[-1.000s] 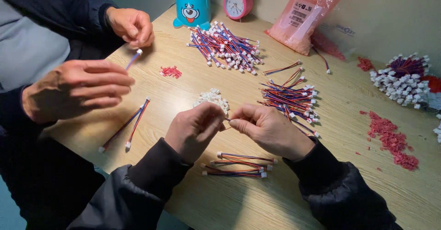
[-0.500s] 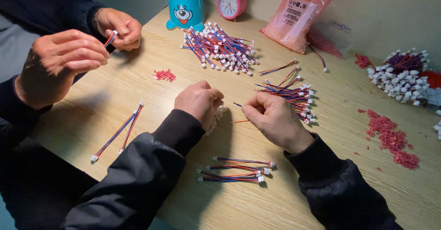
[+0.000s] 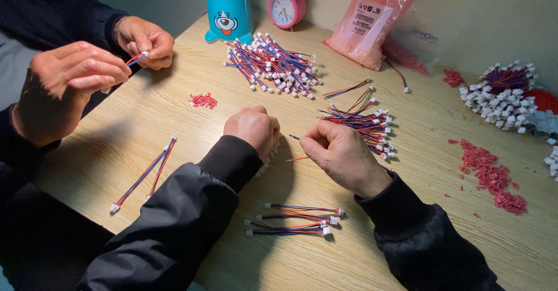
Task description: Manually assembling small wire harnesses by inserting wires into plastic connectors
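A thin red-and-blue wire lead is pinched at its end between the fingertips of the person's right hand, its free tips pointing toward the left hand, which rests knuckles-up on the pale wooden tabletop, curled loosely over a small heap of white plastic connectors; whether it grips one cannot be seen. Just beyond the right hand lies a loose pile of red, blue and black wire leads; nearer the body, below both wrists, are three finished leads with white plugs. The fine strands could bend or miss the connector if pushed in crooked, and a dragging sleeve could scatter the finished leads.

Farther off, a blue cartoon-dog pen holder holds something pink poking from its top, and a pink translucent plastic bag leans on the wall, its contents unclear. A pink alarm clock stands between them. A co-worker's two hands pinch another lead at far left.
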